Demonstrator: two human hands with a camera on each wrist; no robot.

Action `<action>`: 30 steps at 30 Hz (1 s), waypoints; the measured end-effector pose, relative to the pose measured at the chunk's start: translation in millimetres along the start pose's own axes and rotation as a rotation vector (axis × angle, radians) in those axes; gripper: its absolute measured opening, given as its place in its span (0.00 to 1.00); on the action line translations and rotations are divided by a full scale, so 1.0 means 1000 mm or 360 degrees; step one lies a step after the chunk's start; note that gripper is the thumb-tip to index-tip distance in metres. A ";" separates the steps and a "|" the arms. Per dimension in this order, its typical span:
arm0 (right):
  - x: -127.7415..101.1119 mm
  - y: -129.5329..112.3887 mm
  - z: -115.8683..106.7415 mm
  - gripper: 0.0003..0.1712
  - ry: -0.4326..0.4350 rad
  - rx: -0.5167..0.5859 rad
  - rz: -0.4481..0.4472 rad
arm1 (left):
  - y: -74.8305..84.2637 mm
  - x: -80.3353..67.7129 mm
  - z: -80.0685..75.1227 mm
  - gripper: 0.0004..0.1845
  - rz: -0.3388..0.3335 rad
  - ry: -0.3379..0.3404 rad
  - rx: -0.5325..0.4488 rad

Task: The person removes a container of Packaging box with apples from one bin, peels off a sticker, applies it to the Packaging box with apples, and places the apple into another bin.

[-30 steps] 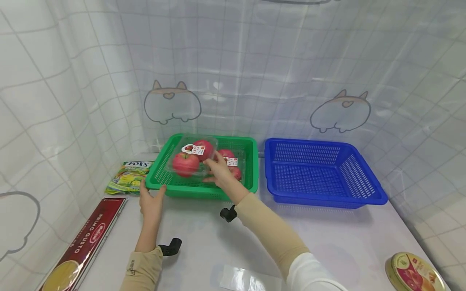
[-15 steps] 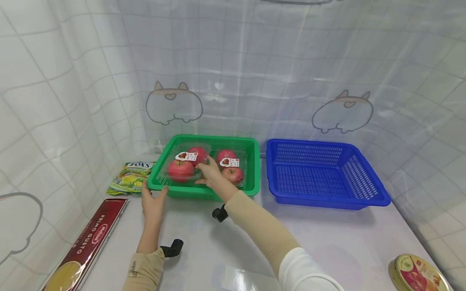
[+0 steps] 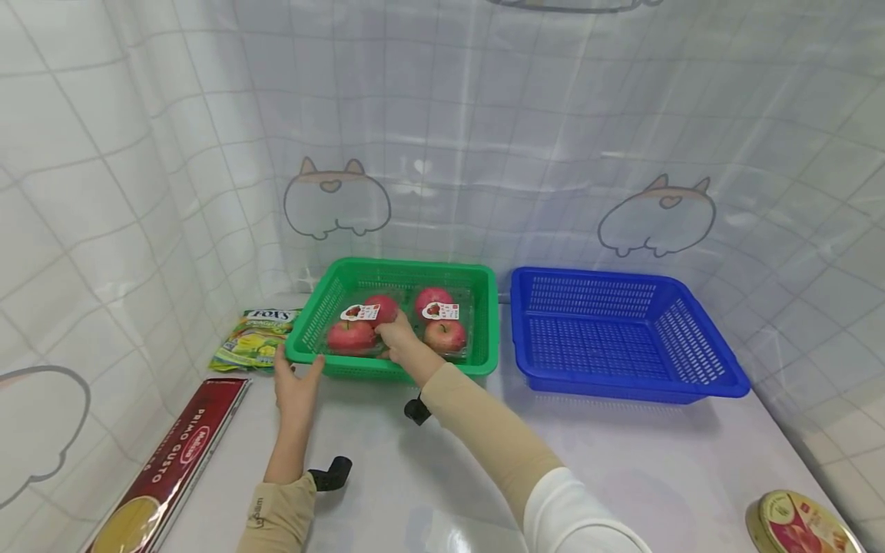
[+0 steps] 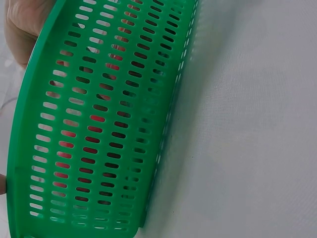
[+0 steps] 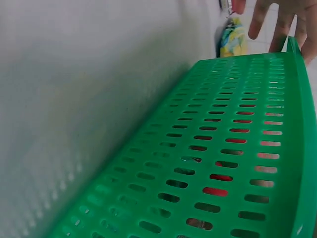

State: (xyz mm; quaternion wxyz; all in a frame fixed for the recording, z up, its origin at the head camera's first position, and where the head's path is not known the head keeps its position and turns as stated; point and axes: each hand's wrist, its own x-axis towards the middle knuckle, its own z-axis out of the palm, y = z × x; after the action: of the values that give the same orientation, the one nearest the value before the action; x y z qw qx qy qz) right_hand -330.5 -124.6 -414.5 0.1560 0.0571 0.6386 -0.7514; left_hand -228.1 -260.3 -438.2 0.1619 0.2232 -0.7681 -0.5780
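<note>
In the head view, a green basket (image 3: 408, 365) stands at the back, left of centre. Two clear plastic packs of red apples lie side by side in it, the left pack (image 3: 360, 312) and the right pack (image 3: 442, 312), each with a white label. My right hand (image 3: 403, 342) reaches over the front rim and grips the right edge of the left pack; its fingertips are partly hidden. At the basket's front left corner is my left hand (image 3: 296, 384), thumb at the front rim and fingers along the side. The right wrist view shows those fingers (image 5: 258, 20) straight and spread.
To the right stands a blue basket (image 3: 588, 330). A green and yellow FOX'S bag (image 3: 253, 339) lies left of the green basket, with a long red pasta pack (image 3: 176, 461) before it. A round tin (image 3: 802, 524) sits at the front right. A tiled-pattern curtain (image 3: 484, 153) hangs behind.
My right hand has lowered the left apple pack from above the green basket into it, beside the other pack. The left hand stays at the basket's corner. The head view has shifted slightly.
</note>
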 end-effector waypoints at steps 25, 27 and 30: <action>0.104 0.051 -0.013 0.40 -0.0080 -0.0248 0.0257 | 0.001 -0.001 0.000 0.44 0.0011 -0.0024 0.0042; 0.058 0.020 -0.013 0.41 -0.0099 -0.0221 0.0250 | 0.001 -0.001 0.000 0.44 0.0018 -0.0022 0.0041; -0.014 -0.028 -0.017 0.40 -0.0138 -0.0122 0.0231 | 0.001 -0.001 0.001 0.43 0.0031 -0.0017 0.0040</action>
State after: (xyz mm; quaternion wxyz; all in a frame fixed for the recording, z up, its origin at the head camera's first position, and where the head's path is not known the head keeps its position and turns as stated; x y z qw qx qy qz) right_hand -328.0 -101.8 -387.0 0.2395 0.0646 0.6537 -0.7149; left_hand -227.9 -259.1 -437.8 0.1606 0.2147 -0.7781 -0.5680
